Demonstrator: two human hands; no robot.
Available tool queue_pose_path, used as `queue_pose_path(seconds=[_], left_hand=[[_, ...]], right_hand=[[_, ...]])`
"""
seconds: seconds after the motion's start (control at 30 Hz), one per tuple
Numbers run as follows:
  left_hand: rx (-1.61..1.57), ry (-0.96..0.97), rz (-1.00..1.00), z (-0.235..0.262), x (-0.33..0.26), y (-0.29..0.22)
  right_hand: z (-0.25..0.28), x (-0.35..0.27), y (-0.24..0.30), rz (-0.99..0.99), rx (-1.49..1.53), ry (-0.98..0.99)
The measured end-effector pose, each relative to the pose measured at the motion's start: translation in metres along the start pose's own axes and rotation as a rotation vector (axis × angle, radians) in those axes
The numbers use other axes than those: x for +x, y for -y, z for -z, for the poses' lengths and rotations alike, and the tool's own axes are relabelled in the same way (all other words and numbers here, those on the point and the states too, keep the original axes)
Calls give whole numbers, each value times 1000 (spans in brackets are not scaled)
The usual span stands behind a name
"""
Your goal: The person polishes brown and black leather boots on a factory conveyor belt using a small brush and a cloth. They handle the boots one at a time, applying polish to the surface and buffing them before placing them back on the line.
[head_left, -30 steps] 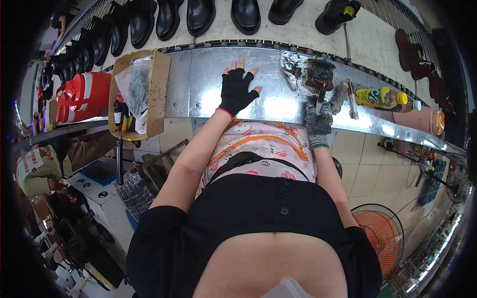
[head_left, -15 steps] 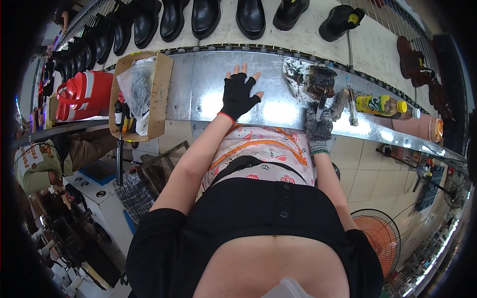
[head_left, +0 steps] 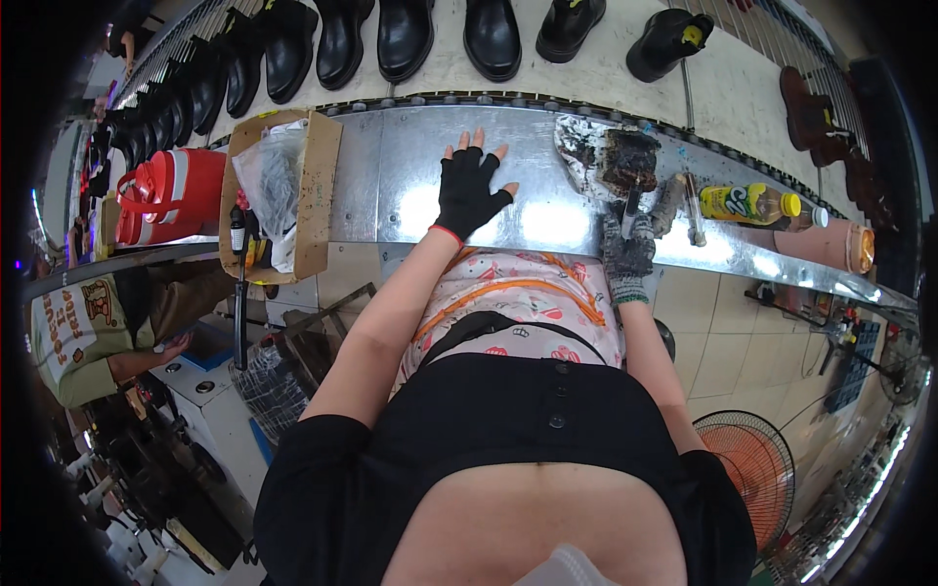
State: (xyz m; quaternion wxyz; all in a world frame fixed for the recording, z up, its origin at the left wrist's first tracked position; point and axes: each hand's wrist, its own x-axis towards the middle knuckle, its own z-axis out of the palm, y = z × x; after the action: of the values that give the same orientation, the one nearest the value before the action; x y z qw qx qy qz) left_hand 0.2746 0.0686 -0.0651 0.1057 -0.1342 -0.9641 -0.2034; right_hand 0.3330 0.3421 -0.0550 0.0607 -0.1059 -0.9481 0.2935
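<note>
My left hand (head_left: 473, 188), in a black fingerless glove with a red cuff, lies flat on the metal ledge (head_left: 357, 200), fingers spread and holding nothing. My right hand (head_left: 628, 250), in a grey knit glove stained black, is closed at the ledge's front edge. From its fingers a tool with a grey shaft (head_left: 632, 202) sticks out toward a blackened pad (head_left: 630, 161); the rest of the tool is hidden. Beside the pad lies white material (head_left: 576, 151) smeared with black. A crumpled grey cloth (head_left: 669, 205) is next to my right hand.
Black shoes and boots (head_left: 493, 39) line the conveyor (head_left: 440, 83) beyond the ledge. A cardboard box (head_left: 318, 195) and red jug (head_left: 181, 186) stand left. Right are a thin stick-like tool (head_left: 696, 210), a yellow-capped bottle (head_left: 743, 204) and a pink container (head_left: 821, 244). Another person (head_left: 93, 332) is at far left.
My hands hold their places on the ledge. The view has shifted slightly. At the far left, the other person has shifted and a hand now shows near the white machine.
</note>
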Motion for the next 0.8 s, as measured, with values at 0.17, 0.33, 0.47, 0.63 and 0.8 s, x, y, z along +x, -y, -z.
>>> queue_pose_path(seconds=[0.17,0.33,0.47,0.63,0.8], left_hand=[[-797,-370,217,17,9,-2],[-876,-540,181,69,23,-17],[-746,-562,110,77,28,-12],[-999,-597,192,83,32,-26],[-977,-587,199,85,34,-28]], right_hand=[[-2,1,-3,43,29,-27],[2,0,4,3,1,2],[-10,-1,-13,99,-27,-67],[-2,0,0,34,14,-44],[-4,0,-4,40,88,-39]])
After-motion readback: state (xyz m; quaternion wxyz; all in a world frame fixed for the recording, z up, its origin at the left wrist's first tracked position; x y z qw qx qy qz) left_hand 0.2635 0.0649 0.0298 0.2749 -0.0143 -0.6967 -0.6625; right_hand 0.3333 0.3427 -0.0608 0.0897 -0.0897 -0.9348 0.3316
